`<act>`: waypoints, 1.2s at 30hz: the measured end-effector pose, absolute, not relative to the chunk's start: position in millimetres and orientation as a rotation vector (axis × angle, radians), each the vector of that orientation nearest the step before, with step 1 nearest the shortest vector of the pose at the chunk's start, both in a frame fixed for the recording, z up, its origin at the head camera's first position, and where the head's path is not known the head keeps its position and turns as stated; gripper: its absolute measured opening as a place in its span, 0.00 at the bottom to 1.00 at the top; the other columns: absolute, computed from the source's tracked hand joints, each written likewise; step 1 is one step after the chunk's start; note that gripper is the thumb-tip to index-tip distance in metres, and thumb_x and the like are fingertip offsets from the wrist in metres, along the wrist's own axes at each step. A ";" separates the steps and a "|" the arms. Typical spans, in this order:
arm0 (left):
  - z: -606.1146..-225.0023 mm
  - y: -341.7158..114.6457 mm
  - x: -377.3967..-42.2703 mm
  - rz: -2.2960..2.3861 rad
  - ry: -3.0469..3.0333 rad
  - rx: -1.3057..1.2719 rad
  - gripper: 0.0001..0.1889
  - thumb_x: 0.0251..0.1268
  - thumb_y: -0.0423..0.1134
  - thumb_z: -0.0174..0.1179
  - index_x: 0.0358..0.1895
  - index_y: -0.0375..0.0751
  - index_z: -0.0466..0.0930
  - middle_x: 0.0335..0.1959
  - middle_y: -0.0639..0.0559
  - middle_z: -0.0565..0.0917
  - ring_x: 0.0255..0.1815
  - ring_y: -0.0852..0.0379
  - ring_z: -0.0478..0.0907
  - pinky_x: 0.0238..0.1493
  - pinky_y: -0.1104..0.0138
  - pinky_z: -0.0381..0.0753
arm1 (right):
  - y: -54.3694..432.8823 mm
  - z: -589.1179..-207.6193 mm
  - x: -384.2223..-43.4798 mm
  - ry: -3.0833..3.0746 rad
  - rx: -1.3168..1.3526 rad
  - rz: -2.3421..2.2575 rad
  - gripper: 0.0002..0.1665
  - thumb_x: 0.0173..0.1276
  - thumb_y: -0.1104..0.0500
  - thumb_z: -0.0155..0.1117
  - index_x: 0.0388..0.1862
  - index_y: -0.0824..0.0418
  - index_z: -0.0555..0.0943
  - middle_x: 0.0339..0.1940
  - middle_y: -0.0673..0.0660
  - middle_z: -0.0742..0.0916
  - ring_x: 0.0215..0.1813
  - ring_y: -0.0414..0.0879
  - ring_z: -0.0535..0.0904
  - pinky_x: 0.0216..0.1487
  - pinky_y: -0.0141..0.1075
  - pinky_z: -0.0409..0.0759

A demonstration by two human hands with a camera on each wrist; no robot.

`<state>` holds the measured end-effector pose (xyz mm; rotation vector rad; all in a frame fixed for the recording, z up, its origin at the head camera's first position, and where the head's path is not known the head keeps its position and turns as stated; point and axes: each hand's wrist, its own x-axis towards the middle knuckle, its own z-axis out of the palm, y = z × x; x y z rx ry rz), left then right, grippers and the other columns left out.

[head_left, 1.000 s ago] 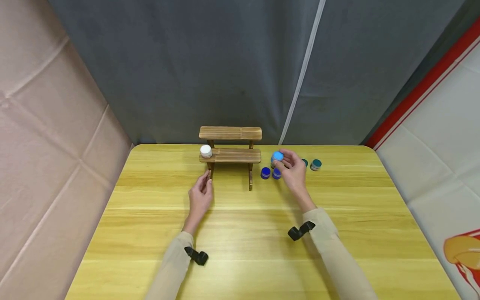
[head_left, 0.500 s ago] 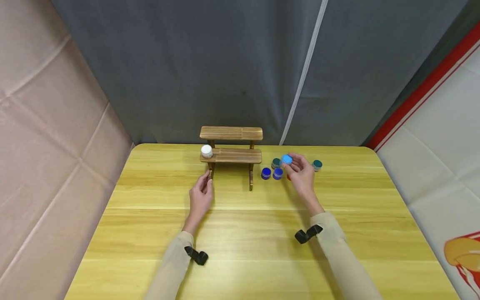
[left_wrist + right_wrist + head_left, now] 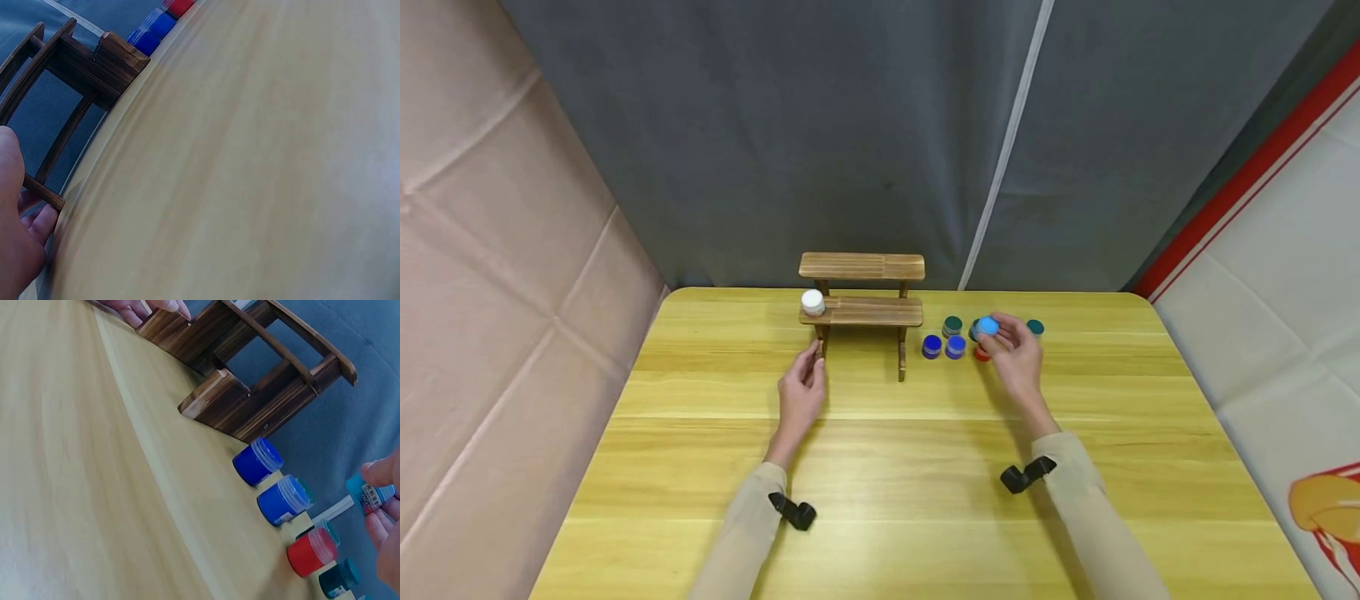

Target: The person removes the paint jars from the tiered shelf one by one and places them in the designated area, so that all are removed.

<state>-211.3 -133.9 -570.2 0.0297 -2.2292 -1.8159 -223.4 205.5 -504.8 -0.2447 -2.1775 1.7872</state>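
Near the back of the table, a two-tier wooden rack (image 3: pixel 872 312) stands upright. A white-capped jar (image 3: pixel 812 302) sits at the left end of its lower shelf. My left hand (image 3: pixel 801 396) pinches the foot of the rack's left leg, and the left wrist view shows the thumb and fingers (image 3: pixel 45 222) around that wooden end. To the right of the rack, my right hand (image 3: pixel 1019 360) holds a light-blue paint jar (image 3: pixel 369 495) between thumb and fingers, raised over the other jars. Its label faces the right wrist camera.
Right of the rack stand a dark-blue jar (image 3: pixel 932 347), a lighter blue jar (image 3: pixel 955 347) and a dark-green jar (image 3: pixel 952 326). A red jar (image 3: pixel 306 553) is partly covered by my right hand in the head view. Another green jar (image 3: pixel 1036 327) stands farther right. A grey curtain (image 3: pixel 775 150) hangs behind.
My right hand has moved right and slightly nearer to me with the light-blue jar, uncovering the dark-green and red jars. The left hand and rack have stayed put.
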 end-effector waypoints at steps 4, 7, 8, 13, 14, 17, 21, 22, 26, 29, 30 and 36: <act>-570.4 -134.4 -211.4 -1.813 -2.223 0.027 0.20 0.75 0.32 0.57 0.68 0.40 0.77 0.64 0.36 0.81 0.64 0.43 0.81 0.58 0.77 0.83 | 207.3 -500.5 -218.5 -2.187 -0.289 1.791 0.26 0.66 0.70 0.70 0.62 0.71 0.77 0.60 0.67 0.83 0.60 0.53 0.80 0.58 0.16 0.80; -570.4 -134.7 -211.3 -1.818 -2.217 0.020 0.20 0.75 0.32 0.57 0.67 0.40 0.77 0.64 0.35 0.81 0.64 0.42 0.80 0.58 0.77 0.83 | 205.8 -490.3 -211.8 -2.198 -0.314 1.784 0.26 0.66 0.71 0.69 0.63 0.73 0.76 0.60 0.70 0.82 0.62 0.57 0.79 0.60 0.19 0.81; -570.3 -134.8 -211.2 -1.820 -2.215 0.017 0.20 0.75 0.32 0.57 0.67 0.40 0.77 0.64 0.35 0.81 0.64 0.41 0.80 0.58 0.77 0.83 | 205.7 -487.9 -210.0 -2.200 -0.315 1.775 0.26 0.66 0.71 0.69 0.62 0.75 0.76 0.60 0.71 0.82 0.61 0.58 0.80 0.61 0.20 0.82; -569.7 -135.2 -211.1 -1.831 -2.212 0.009 0.20 0.75 0.32 0.57 0.68 0.40 0.77 0.64 0.36 0.80 0.64 0.42 0.80 0.59 0.75 0.83 | 207.9 -485.0 -205.3 -2.209 -0.317 1.720 0.26 0.66 0.71 0.69 0.61 0.77 0.76 0.59 0.73 0.81 0.57 0.54 0.81 0.61 0.25 0.84; -569.6 -135.2 -211.2 -1.834 -2.211 0.012 0.20 0.75 0.32 0.57 0.68 0.40 0.77 0.64 0.36 0.80 0.64 0.42 0.80 0.59 0.75 0.83 | 209.1 -486.2 -205.3 -2.207 -0.316 1.713 0.26 0.66 0.71 0.69 0.61 0.77 0.76 0.59 0.74 0.81 0.56 0.52 0.82 0.60 0.25 0.85; -569.4 -135.0 -211.7 -1.841 -2.216 0.033 0.20 0.75 0.32 0.57 0.67 0.39 0.76 0.64 0.36 0.80 0.64 0.42 0.80 0.60 0.75 0.83 | 209.7 -484.8 -203.1 -2.201 -0.342 1.699 0.25 0.66 0.71 0.69 0.61 0.76 0.76 0.59 0.73 0.82 0.57 0.52 0.81 0.61 0.26 0.84; -568.9 -133.6 -211.9 -1.836 -2.228 0.062 0.20 0.75 0.31 0.57 0.68 0.38 0.76 0.65 0.35 0.80 0.65 0.42 0.80 0.59 0.75 0.82 | 213.9 -491.4 -203.9 -2.179 -0.373 1.691 0.24 0.66 0.71 0.69 0.61 0.75 0.77 0.58 0.71 0.83 0.58 0.54 0.80 0.62 0.24 0.83; -568.6 -133.0 -211.9 -1.834 -2.230 0.070 0.20 0.75 0.31 0.57 0.68 0.38 0.76 0.65 0.35 0.80 0.65 0.42 0.80 0.60 0.75 0.82 | 216.3 -496.1 -205.5 -2.168 -0.384 1.701 0.24 0.66 0.71 0.69 0.61 0.74 0.77 0.58 0.70 0.83 0.59 0.54 0.80 0.62 0.23 0.82; -559.6 -129.5 -208.3 -1.823 -2.241 0.085 0.20 0.75 0.29 0.55 0.68 0.34 0.75 0.65 0.32 0.79 0.65 0.39 0.79 0.61 0.72 0.82 | 226.7 -517.4 -213.0 -2.130 -0.425 1.729 0.25 0.67 0.69 0.69 0.62 0.70 0.78 0.58 0.66 0.83 0.58 0.49 0.80 0.62 0.22 0.82; -546.9 -127.1 -202.4 -1.817 -2.249 0.080 0.21 0.75 0.27 0.55 0.68 0.31 0.74 0.64 0.31 0.79 0.65 0.39 0.79 0.62 0.69 0.83 | 231.4 -527.1 -215.1 -2.112 -0.460 1.745 0.25 0.67 0.68 0.70 0.63 0.68 0.78 0.59 0.64 0.84 0.58 0.46 0.81 0.65 0.26 0.82; -542.7 -126.5 -200.6 -1.817 -2.253 0.077 0.21 0.75 0.27 0.55 0.68 0.30 0.74 0.64 0.30 0.78 0.65 0.38 0.79 0.62 0.68 0.83 | 232.4 -528.9 -215.1 -2.110 -0.472 1.746 0.26 0.67 0.67 0.70 0.63 0.67 0.78 0.59 0.64 0.83 0.58 0.45 0.81 0.65 0.27 0.82; -532.9 -126.3 -196.1 -1.830 -2.272 0.057 0.21 0.75 0.27 0.54 0.68 0.29 0.73 0.65 0.28 0.77 0.66 0.35 0.77 0.63 0.68 0.82 | 236.1 -535.3 -214.0 -2.126 -0.520 1.707 0.25 0.67 0.66 0.71 0.62 0.68 0.78 0.59 0.63 0.83 0.57 0.45 0.80 0.67 0.30 0.82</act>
